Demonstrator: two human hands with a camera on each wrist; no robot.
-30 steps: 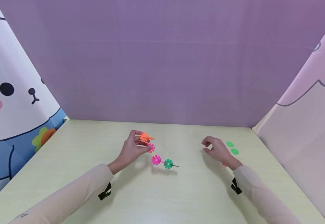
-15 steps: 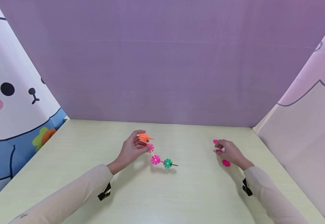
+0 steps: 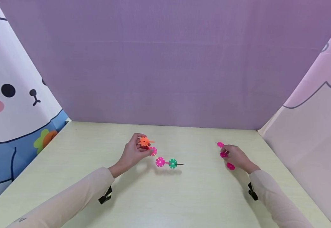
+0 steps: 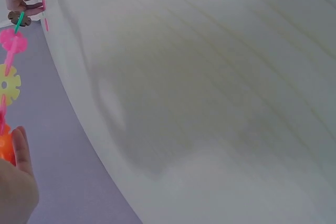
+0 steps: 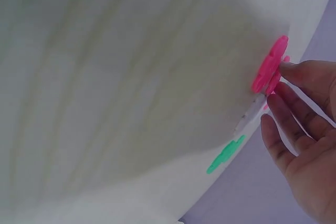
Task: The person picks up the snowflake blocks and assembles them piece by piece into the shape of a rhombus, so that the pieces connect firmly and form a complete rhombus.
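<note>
My left hand point(image 3: 132, 153) grips one end of a chain of slotted plastic discs, raised over the table. An orange disc point(image 3: 144, 141) is at the held end, by the fingers. Beyond it come a pink disc point(image 3: 160, 162), a green disc point(image 3: 173, 163) and a brown disc point(image 4: 20, 19) seen edge-on from the head. A yellow disc point(image 4: 9, 84) shows mid-chain in the left wrist view. My right hand point(image 3: 238, 157) pinches a loose pink disc point(image 3: 223, 154) at the tabletop with thumb and forefinger, the other fingers loosely bent.
Two more pink discs lie close by, one farther back point(image 3: 220, 144) and one nearer point(image 3: 231, 166). A loose green disc point(image 5: 226, 153) shows in the right wrist view; the right hand hides it from the head. A purple panel point(image 3: 165, 69) stands behind the pale table point(image 3: 165, 202).
My right hand has moved right, from over the table to the loose pink discs, and covers the green ones. The left hand stays put, while the chain's free end swings up slightly.
</note>
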